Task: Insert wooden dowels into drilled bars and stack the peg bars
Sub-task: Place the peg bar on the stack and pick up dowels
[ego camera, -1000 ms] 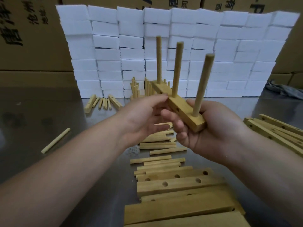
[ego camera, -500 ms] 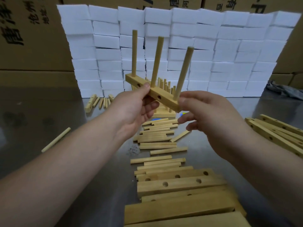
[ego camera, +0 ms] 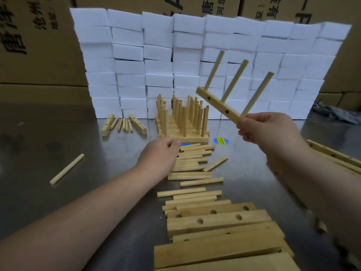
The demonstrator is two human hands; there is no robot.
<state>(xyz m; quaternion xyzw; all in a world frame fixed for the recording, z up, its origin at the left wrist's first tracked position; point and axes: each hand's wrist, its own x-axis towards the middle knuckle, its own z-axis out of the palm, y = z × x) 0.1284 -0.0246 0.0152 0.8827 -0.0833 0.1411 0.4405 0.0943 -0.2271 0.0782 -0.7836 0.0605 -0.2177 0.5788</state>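
Peg bar [ego camera: 218, 107] with three dowels fitted was held in the air, tilted, its far end higher than its near end and its pegs leaning up to the right. It was positioned to the right of, and above, the stack of finished peg bars [ego camera: 181, 132] on the metal table [ego camera: 58, 122]. The right hand [ego camera: 267, 133] pinched the bar at its near end only, thumb and fingers curled round the wood. The rest of the bar was unsupported.

The left hand [ego camera: 160, 155] was low over the loose dowels [ego camera: 192, 163] in front of the stack, knuckles up and fingers curled under. Whether it had hold of a dowel could not be determined.

Handling, by judgement:
- The assembly appeared light and stiff; one hand at one end carried it without sag.
- The dry wood should offer good grip and little risk of slipping.
- The pegs are probably held by friction alone. Take hold of the bar, not the pegs, so that none is pulled or levered out.
- For setting down on the stack, a grip nearer mid-bar or at both ends would give better control of level than the end pinch.

Empty drilled bars [ego camera: 214, 222] lay nearest the person, and a stray dowel [ego camera: 67, 169] lay well apart on the left.
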